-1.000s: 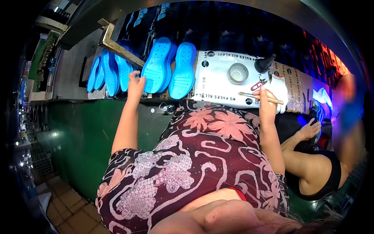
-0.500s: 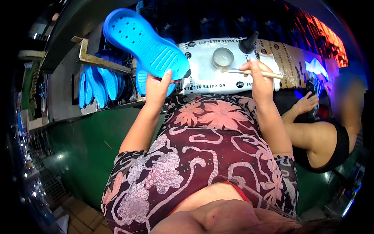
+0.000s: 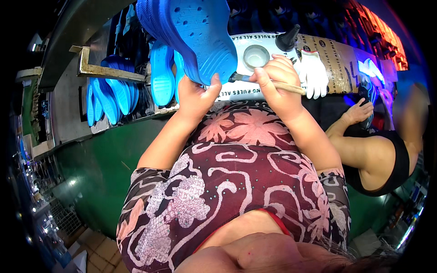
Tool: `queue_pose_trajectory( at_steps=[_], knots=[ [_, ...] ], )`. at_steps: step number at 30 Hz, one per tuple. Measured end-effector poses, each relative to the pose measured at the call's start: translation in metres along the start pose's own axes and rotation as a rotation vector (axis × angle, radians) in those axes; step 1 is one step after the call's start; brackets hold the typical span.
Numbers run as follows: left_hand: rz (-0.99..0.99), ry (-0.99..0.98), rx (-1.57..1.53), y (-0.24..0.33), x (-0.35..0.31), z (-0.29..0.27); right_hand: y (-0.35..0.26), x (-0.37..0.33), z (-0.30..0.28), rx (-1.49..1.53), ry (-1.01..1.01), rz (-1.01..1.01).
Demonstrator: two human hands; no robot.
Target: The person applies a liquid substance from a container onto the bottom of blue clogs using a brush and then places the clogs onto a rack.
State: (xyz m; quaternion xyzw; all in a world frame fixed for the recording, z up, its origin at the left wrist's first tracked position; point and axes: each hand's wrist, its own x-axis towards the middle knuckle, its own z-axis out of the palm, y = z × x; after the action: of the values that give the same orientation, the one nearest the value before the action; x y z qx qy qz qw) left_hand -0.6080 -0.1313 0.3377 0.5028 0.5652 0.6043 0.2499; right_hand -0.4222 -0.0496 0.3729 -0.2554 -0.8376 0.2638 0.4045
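Observation:
A bright blue shoe sole (image 3: 207, 34) with small holes and ribbed lines is gripped at its near end by my left hand (image 3: 195, 95). It is lifted and tilted, its ridged side edge showing on the left. My right hand (image 3: 278, 82) is closed round a paintbrush with a pale wooden handle (image 3: 291, 88). The dark bristles (image 3: 236, 77) point left, at the near right edge of the sole; whether they touch it I cannot tell. Just beyond my right hand stands a small round glass bowl (image 3: 256, 47) with pale contents.
Under the bowl lies a white printed sheet (image 3: 246, 94). A black cone-tipped bottle (image 3: 287, 40), a white glove (image 3: 314, 75) and brown cardboard (image 3: 341, 63) are to the right. Several blue soles (image 3: 119, 93) lean beside a metal bracket (image 3: 109, 70) at left. A co-worker's hand (image 3: 359, 112) is at right.
The sole has come rightward and been tilted, now showing its side edge. My right hand has brought the brush left from beside the bowl to the sole's edge, uncovering the glove.

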Motion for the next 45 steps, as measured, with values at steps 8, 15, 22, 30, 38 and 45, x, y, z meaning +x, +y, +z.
queue_pose_trajectory(
  at_steps=[8, 15, 22, 30, 38, 45],
  knots=[
    [0.099, -0.015, 0.125, -0.012, 0.0, -0.002, 0.002, 0.003, 0.001, 0.04, 0.035, -0.077],
    [0.203, -0.006, 0.128, -0.016, -0.004, -0.006, 0.005, -0.001, -0.006, -0.085, 0.052, -0.087],
    [0.23, 0.03, 0.052, -0.008, -0.002, 0.002, -0.001, -0.002, 0.001, -0.048, 0.043, -0.144],
    [0.295, 0.047, 0.1, -0.008, -0.001, 0.004, -0.001, 0.0, 0.003, 0.014, 0.092, -0.14],
    [0.47, 0.088, 0.167, -0.013, 0.002, -0.001, -0.009, -0.002, -0.001, 0.026, 0.028, -0.076],
    [0.503, 0.009, 0.305, -0.006, 0.005, -0.001, -0.005, 0.001, 0.01, -0.055, 0.054, -0.156]
  ],
)
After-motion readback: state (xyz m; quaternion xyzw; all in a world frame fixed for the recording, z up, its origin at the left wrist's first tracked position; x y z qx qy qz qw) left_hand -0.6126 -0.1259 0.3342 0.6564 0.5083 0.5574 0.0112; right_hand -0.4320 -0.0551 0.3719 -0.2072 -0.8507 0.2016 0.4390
